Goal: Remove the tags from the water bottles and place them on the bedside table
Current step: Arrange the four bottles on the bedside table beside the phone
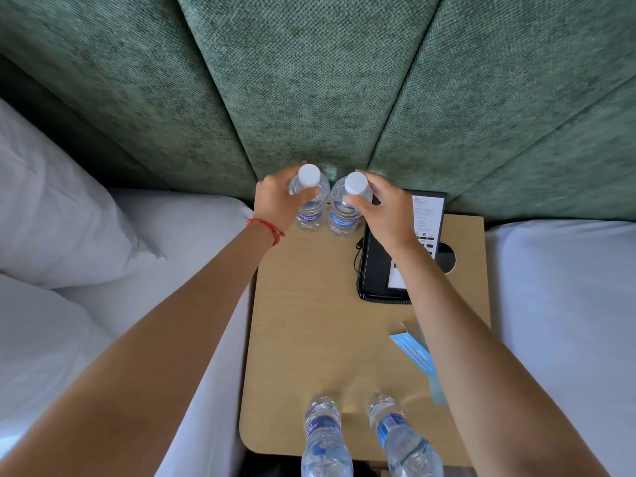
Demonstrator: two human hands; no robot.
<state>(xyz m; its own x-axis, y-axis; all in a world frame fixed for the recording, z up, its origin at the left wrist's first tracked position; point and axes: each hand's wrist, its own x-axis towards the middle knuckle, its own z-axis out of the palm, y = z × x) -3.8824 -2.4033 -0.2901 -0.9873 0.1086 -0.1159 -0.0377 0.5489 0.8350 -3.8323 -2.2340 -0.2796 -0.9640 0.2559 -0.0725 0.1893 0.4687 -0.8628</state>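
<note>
Two clear water bottles with white caps stand upright side by side at the far edge of the wooden bedside table [309,339], against the green headboard. My left hand [275,197] grips the left bottle [309,208] just under its cap. My right hand [385,211] grips the right bottle [344,218] the same way. Neither neck shows a tag. A light blue paper tag [411,351] lies flat on the table under my right forearm, partly hidden. Two more bottles [325,438] [402,438] stand at the near edge, their caps out of frame.
A black folder with a printed card [378,270] lies at the table's far right, and a dark round inset [447,258] sits beside it. White pillows [51,208] and bedding lie to the left, another white bed [568,304] to the right. The green padded headboard [309,80] rises behind.
</note>
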